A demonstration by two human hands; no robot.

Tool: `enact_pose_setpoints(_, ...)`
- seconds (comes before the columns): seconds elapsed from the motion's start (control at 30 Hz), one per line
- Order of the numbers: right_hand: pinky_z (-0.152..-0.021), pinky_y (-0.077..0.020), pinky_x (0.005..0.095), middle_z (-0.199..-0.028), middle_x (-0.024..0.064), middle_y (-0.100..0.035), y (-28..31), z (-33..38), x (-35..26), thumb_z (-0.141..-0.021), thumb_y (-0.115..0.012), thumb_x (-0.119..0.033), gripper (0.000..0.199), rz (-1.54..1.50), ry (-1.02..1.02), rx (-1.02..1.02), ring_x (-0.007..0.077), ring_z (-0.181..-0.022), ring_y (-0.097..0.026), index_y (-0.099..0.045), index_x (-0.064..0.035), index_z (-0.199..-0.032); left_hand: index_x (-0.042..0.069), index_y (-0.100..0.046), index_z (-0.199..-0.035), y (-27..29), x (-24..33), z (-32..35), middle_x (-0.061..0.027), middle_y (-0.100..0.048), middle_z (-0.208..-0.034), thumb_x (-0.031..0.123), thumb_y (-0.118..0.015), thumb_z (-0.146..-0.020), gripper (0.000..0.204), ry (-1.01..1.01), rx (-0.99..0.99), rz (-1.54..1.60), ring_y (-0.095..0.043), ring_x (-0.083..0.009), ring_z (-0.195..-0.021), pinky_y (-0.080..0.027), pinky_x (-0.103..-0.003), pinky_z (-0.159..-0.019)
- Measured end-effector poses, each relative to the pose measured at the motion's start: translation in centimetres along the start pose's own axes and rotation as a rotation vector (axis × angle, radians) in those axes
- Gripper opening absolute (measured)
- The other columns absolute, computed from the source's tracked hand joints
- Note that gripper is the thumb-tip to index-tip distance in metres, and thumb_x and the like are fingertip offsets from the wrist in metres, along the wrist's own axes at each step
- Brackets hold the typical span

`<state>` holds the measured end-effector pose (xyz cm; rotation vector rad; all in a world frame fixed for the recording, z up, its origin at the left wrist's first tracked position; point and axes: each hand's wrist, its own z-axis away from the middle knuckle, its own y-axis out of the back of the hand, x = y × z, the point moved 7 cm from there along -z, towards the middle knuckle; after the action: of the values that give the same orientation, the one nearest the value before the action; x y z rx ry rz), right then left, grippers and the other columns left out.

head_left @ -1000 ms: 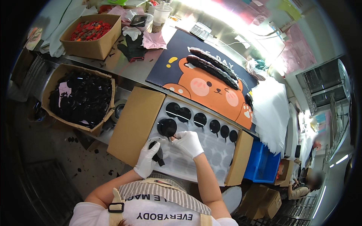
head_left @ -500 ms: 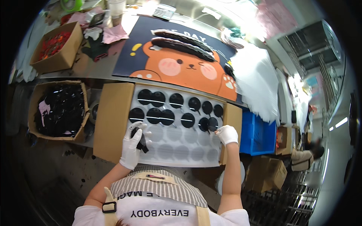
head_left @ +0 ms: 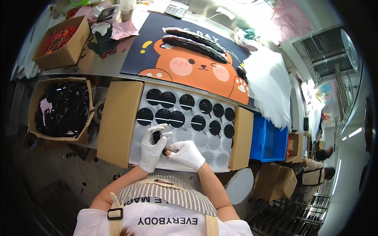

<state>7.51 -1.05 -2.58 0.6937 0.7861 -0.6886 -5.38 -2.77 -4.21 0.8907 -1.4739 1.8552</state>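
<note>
The worktop (head_left: 102,67) is a grey metal surface lying beyond the fingers (head_left: 159,129). Directly on it, straight past the fingers, lies a dark mat with an orange cartoon bear (head_left: 189,67). Far to their left stands a cardboard box of red parts (head_left: 61,41). Between the two lie a black glove (head_left: 103,41) and pink bags (head_left: 124,29). Beyond the mat sits a calculator (head_left: 176,9), and to its right a stack of white foam sheets (head_left: 271,90).

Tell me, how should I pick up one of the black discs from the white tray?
Pinch a disc by its round rim, coming straight down from above. Each one lies flat in a shallow pocket of the tray, so only the top and edge show. The thin stem at the lower right looks too small to grip.
</note>
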Motion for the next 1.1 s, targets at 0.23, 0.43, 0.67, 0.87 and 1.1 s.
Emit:
enact_pose_setpoints(0.23, -0.054, -0.0467, 0.0248, -0.065, 0.0066, -0.068, -1.7, -1.6, -2.1, -0.082, -0.075, -0.023, 0.022, 0.285, 0.036, 0.041, 0.0057, -0.056, -0.057, -0.075, -0.0030, -0.091, 0.010, -0.049, -0.121, 6.3, 6.4, -1.5, -0.0104, -0.056, -0.126, 0.024, -0.044, -0.104, 0.023, -0.151, 0.307, 0.226, -0.060, -0.0280, -0.112, -0.051, -0.041, -0.095)
enact_pose_setpoints(0.43, -0.069, -0.0542, 0.0395, -0.078, 0.0121, -0.071, -0.8, -2.0, -3.0, -0.081, -0.067, -0.035, 0.022, 0.933, 0.064, 0.118, 0.0299, -0.072, -0.068, -0.077, -0.0159, -0.088, 0.009, -0.050, -0.121, 6.7, 8.9, -2.0, -0.0092, -0.056, -0.125, 0.018, -0.047, -0.103, 0.020, -0.150, 0.294, 0.195, -0.062, -0.0249, -0.109, -0.054, -0.037, -0.091)
enact_pose_setpoints(0.67, -0.071, -0.0544, 0.0400, -0.078, 0.0117, -0.071, 10.7, 3.7, 4.1, -0.080, -0.069, -0.036, 0.020, 1.113, -0.290, 0.285, 0.0312, -0.075, -0.069, -0.078, -0.0185, -0.083, 0.004, -0.056, -0.115, 5.9, 5.1, -1.5, -0.0061, -0.058, -0.113, 0.009, -0.055, -0.097, 0.018, 0.177, 0.201, -0.240, -0.065, -0.0141, -0.091, -0.057, -0.027, -0.080)
enact_pose_setpoints(0.87, -0.073, -0.0536, 0.0405, -0.081, 0.0111, -0.071, 17.6, 8.7, 9.5, -0.081, -0.069, -0.035, 0.020, 1.029, -0.444, 0.438, 0.0305, -0.080, -0.068, -0.078, -0.0175, -0.083, 0.005, -0.063, -0.111, 3.2, 5.7, 0.6, -0.0157, -0.056, -0.131, 0.027, -0.075, -0.075, 0.044, -0.277, -0.094, -1.434, -0.061, -0.0291, -0.103, -0.051, -0.039, -0.089)
enact_pose_setpoints(1.1, -0.072, -0.0539, 0.0392, -0.092, 0.0105, -0.071, 13.7, 6.3, 6.6, -0.080, -0.072, -0.031, 0.029, 0.829, -0.084, 0.606, 0.0292, -0.082, -0.068, -0.071, -0.0117, -0.102, 0.011, -0.062, -0.115, 0.1, 2.9, 2.6, -0.0133, -0.055, -0.133, 0.021, -0.071, -0.072, 0.045, -0.321, -0.268, -1.767, -0.062, -0.0261, -0.083, -0.055, -0.037, -0.069)
